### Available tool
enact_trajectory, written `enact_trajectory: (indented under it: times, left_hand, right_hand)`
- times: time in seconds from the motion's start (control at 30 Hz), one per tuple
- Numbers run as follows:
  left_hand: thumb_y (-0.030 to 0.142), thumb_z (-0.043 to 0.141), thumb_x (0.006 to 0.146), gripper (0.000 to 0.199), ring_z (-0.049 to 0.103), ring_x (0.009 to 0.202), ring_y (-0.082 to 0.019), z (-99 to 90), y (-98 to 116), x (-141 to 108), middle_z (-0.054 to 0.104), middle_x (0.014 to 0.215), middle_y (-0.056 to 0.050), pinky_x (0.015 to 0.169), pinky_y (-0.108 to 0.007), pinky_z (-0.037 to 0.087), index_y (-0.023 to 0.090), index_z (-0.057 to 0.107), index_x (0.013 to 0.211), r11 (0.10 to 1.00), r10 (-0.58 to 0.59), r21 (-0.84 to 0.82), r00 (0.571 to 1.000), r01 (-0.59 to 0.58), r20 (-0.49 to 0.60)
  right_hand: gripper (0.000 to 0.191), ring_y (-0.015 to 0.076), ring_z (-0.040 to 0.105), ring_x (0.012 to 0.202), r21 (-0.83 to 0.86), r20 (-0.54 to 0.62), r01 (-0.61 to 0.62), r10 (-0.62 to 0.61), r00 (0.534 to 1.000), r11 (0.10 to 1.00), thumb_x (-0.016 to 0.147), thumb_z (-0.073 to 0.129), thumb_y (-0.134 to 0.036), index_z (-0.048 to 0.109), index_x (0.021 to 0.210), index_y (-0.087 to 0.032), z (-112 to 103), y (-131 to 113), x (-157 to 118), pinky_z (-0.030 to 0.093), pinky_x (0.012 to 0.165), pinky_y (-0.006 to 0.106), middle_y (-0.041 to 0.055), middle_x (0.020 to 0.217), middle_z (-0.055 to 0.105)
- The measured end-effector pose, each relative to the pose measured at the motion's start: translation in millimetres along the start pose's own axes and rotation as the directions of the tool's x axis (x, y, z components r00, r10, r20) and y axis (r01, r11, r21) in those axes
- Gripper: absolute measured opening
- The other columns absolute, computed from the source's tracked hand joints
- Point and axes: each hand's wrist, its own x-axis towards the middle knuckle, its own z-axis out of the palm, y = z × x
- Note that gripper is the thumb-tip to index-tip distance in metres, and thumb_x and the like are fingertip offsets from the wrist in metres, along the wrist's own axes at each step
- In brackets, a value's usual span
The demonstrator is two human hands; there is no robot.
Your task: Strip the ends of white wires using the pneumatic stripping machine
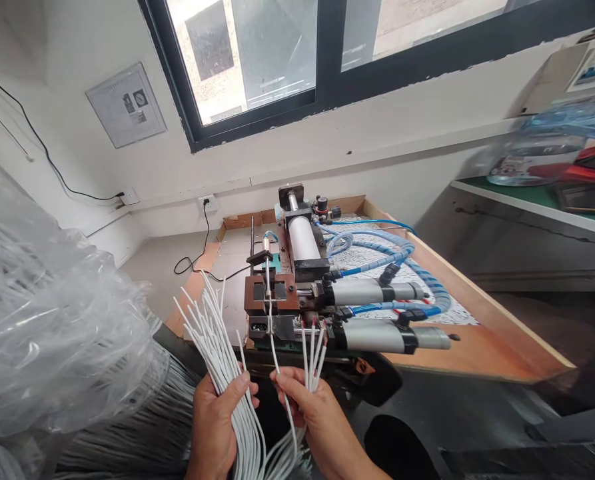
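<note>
My left hand (222,407) is closed round a thick bundle of white cables (212,347), its thumb pressing one cable slightly apart from the rest. My right hand (307,407) pinches a single white cable (276,350) between thumb and forefinger. That cable runs up to the front of the pneumatic wire-stripping machine (272,293), where its tip is hidden at the brown block. Several more cables (313,353) with reddish stripped ends stand up from the same hand's other fingers. Below both hands the cables' lower lengths hang together.
Silver air cylinders (377,291) with blue hoses (402,250) jut out to the machine's right. A wooden-edged tray (517,337) surrounds it. Plastic-wrapped cable stock (77,333) is piled on the left. A shelf (542,203) holding a plastic jug (532,150) is at right.
</note>
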Motion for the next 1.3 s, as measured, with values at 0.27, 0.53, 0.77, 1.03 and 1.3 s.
enact_trajectory:
  times: [0.27,0.53,0.77,1.03,1.3]
  left_hand:
    - [0.013,0.070,0.057,0.012,0.058,0.060,-0.012,4.9,4,-1,0.067,0.063,0.000,0.063,-0.023,0.045,0.014,0.065,0.068,0.995,0.090,-0.044,0.987,-0.085,0.129]
    - [0.016,0.072,0.055,0.016,0.061,0.051,-0.015,12.2,14,4,0.065,0.054,0.000,0.053,-0.027,0.049,0.013,0.064,0.068,0.992,-0.042,-0.113,0.998,0.048,0.057]
    - [0.016,0.070,0.057,0.015,0.063,0.054,-0.017,16.7,18,7,0.069,0.059,-0.004,0.054,-0.028,0.050,0.011,0.066,0.070,0.992,-0.045,-0.114,0.994,0.057,0.099]
    - [0.014,0.068,0.058,0.009,0.055,0.044,-0.010,15.6,15,9,0.061,0.048,0.002,0.047,-0.021,0.044,0.014,0.062,0.065,0.998,0.024,-0.059,0.993,-0.017,0.114]
    - [0.011,0.069,0.056,0.012,0.052,0.044,-0.009,6.1,3,2,0.060,0.051,0.003,0.044,-0.021,0.041,0.014,0.063,0.067,0.999,0.019,0.042,0.979,-0.028,0.203]
  right_hand:
    - [0.023,0.0080,0.030,0.047,-0.167,0.149,0.154,-0.129,0.980,0.974,0.060,0.068,-0.036,0.065,0.058,-0.013,8,7,0,0.026,0.046,0.022,-0.0049,0.046,0.039]
    - [0.024,0.0093,0.041,0.050,-0.064,-0.037,0.220,-0.222,0.974,0.973,0.069,0.061,-0.037,0.060,0.064,-0.014,4,10,7,0.029,0.046,0.020,0.0010,0.057,0.056]
    - [0.025,0.0053,0.032,0.040,0.148,-0.124,0.112,-0.094,0.988,0.983,0.062,0.067,-0.033,0.055,0.052,-0.012,12,-5,22,0.018,0.038,0.017,-0.0027,0.046,0.048]
    - [0.019,0.0066,0.039,0.044,0.293,-0.036,-0.028,0.041,0.999,0.956,0.059,0.069,-0.029,0.061,0.060,-0.011,13,-7,27,0.027,0.041,0.018,-0.0013,0.053,0.052]
    - [0.025,0.0078,0.034,0.047,0.078,0.049,0.092,-0.096,0.994,0.993,0.062,0.068,-0.037,0.065,0.068,-0.013,12,-9,19,0.029,0.048,0.021,-0.0055,0.046,0.042]
